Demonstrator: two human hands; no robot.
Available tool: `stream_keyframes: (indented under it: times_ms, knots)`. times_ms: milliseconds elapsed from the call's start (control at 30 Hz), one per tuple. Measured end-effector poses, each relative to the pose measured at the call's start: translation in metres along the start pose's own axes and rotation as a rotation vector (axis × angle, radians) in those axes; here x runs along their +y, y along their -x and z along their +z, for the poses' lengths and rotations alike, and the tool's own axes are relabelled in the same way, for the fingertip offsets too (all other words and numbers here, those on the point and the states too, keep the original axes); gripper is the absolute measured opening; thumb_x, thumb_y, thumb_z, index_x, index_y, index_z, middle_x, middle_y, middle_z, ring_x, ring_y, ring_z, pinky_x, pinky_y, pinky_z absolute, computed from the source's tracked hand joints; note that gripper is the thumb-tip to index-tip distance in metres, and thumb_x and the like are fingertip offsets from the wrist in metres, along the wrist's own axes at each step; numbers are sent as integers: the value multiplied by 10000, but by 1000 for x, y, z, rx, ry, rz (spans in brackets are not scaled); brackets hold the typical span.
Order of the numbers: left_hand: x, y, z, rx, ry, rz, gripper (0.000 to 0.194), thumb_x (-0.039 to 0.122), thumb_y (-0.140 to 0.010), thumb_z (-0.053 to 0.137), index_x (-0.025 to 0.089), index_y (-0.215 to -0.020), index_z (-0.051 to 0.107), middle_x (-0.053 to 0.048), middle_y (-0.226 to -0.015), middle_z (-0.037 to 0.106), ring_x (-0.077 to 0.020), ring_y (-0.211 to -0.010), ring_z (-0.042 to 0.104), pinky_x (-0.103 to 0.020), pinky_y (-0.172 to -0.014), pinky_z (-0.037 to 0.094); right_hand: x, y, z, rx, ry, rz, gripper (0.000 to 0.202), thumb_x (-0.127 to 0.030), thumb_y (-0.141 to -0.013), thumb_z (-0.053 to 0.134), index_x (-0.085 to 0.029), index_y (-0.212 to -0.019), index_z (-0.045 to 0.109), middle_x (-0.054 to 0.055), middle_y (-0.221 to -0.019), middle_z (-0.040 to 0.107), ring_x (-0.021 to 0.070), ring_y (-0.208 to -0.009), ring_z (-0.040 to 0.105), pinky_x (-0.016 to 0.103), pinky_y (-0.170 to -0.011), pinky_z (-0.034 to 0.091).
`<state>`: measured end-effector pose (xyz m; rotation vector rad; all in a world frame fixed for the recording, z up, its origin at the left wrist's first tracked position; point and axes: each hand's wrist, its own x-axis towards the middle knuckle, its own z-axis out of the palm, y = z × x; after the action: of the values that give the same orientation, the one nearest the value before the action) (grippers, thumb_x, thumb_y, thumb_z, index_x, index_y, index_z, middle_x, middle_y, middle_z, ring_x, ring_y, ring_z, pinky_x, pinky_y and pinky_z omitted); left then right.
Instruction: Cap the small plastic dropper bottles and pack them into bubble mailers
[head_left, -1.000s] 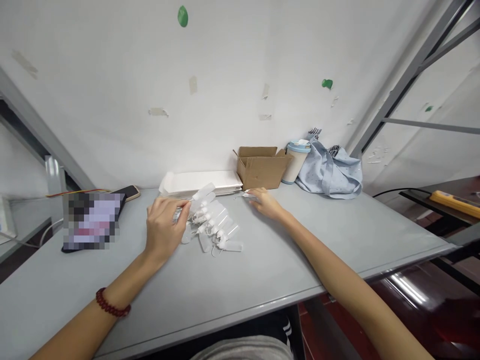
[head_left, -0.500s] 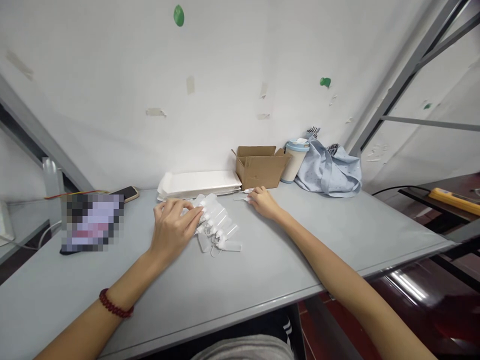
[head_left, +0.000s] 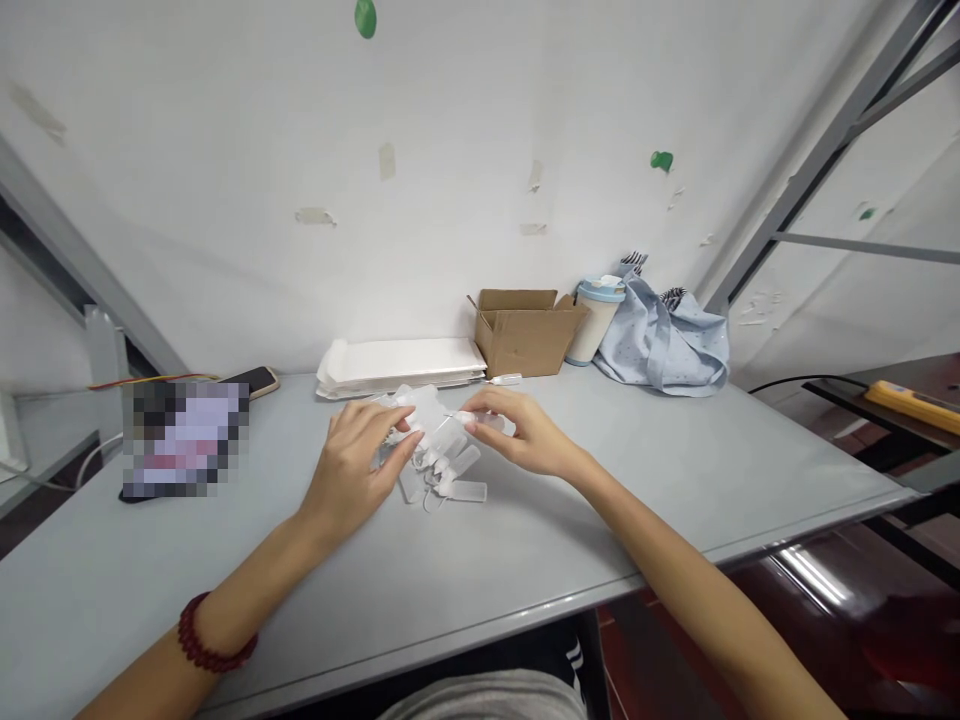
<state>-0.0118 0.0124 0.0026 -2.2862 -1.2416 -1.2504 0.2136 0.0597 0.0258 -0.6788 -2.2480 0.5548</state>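
A pile of small translucent plastic bottles (head_left: 466, 491) with white caps and thin loops lies mid-table. Over its left side is my left hand (head_left: 356, 455), thumb and index finger apart, with no item visible between them. My right hand (head_left: 525, 430), at the pile's right, pinches a small needle-tip bottle (head_left: 469, 417). Its thin needle points left toward my left fingertips, and my fingers partly cover its body. Another small bottle (head_left: 507, 380) lies in front of the cardboard box.
Along the wall stand a stack of white flat packets (head_left: 405, 362), an open cardboard box (head_left: 529, 340), a lidded cup (head_left: 595, 322) and a light blue cloth bag (head_left: 664, 340). A phone (head_left: 259, 382) and a blurred-out item (head_left: 187, 440) lie left on the grey table (head_left: 480, 570).
My right hand has come from beside the cardboard box back to the pile, bringing the needle-tip bottle. My left hand has shifted slightly right, and its thumb and index finger have spread.
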Motion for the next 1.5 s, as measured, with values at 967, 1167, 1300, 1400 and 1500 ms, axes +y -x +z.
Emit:
stream_keyframes:
  times_ms: [967, 1167, 1300, 1400, 1500]
  knots:
    - [18, -7, -9, -241, 514, -406, 193, 349, -861, 565, 220, -797, 693, 0, -778, 691, -161, -727, 620, -287, -707, 488, -11, 3, 4, -95, -197, 55, 130, -258, -880, 560, -152, -906, 632, 33, -856, 643, 134, -769, 569, 253, -711, 435]
    - [19, 0, -2, -168, 451, -278, 146, 267, -878, 558, 211, -791, 661, -4, -763, 677, -162, -758, 602, -300, -712, 479, -12, 3, 9, -110, -163, 54, 130, -260, -877, 558, -147, -894, 619, 36, -826, 632, 134, -739, 549, 254, -681, 431]
    - [21, 4, 1, -133, 426, -237, 142, 211, -887, 534, 201, -796, 643, -7, -752, 667, -160, -754, 586, -302, -708, 472, -12, 3, 14, -106, -212, 51, 121, -236, -876, 552, -134, -890, 616, 37, -829, 621, 128, -742, 545, 248, -688, 429]
    - [23, 6, 3, -113, 418, -209, 146, 187, -887, 521, 197, -796, 635, -10, -735, 657, -161, -745, 582, -300, -695, 472, -10, 4, 16, -114, -251, 50, 120, -232, -874, 552, -128, -886, 612, 38, -833, 613, 127, -748, 547, 247, -697, 430]
    - [23, 8, 4, -119, 408, -194, 152, 176, -889, 513, 188, -793, 629, -18, -740, 652, -160, -744, 579, -297, -690, 473, -8, 5, 17, -130, -279, 60, 129, -240, -873, 556, -123, -876, 611, 37, -828, 609, 125, -747, 545, 245, -700, 429]
